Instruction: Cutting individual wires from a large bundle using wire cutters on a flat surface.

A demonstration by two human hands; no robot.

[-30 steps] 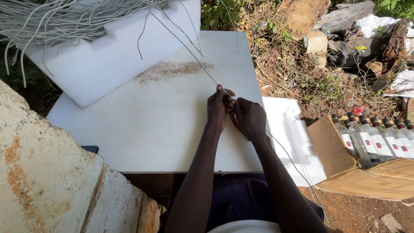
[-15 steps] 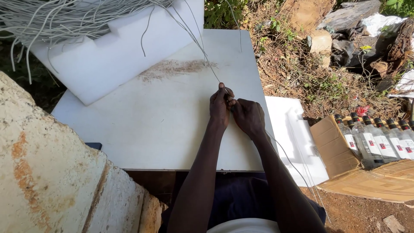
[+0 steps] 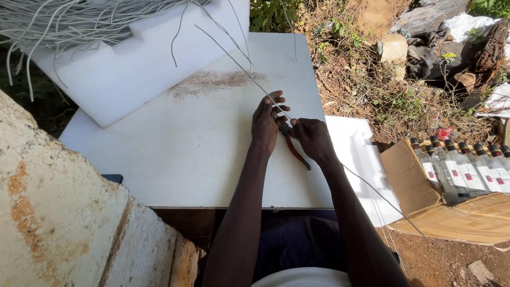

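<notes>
1. Hands meet over the middle of a white tabletop (image 3: 175,159), seen from above by a head-worn camera; the person sits at the near edge with both forearms reaching forward.

2. Wire (image 3: 249,72) — thin, pale and long — runs diagonally across the scene. Its long axis goes from the far left, near a tangled heap of similar wire strands (image 3: 79,21), down through both hands and on past the table's right edge towards the ground.

3. Left hand (image 3: 265,125) lies on the far-left side of the meeting point, its fingers curled round the wire and pinching it just beside the tool. It sits a little farther up the wire than the other hand.

4. Right hand (image 3: 313,139) closes around a pair of red-handled pliers (image 3: 294,149), gripping near the head. The handles stick out towards the person, angled down and to the right; the pliers' head meets the wire between the two hands, though whether it is actually biting the wire is too small to tell.

5. Surroundings: a white foam block (image 3: 133,74) rests on the table's far-left corner under the wire heap, a rough stone wall (image 3: 53,212) stands at the left, and an open cardboard box of clear bottles (image 3: 462,170) sits on the ground to the right — well apart from the hands.
</notes>
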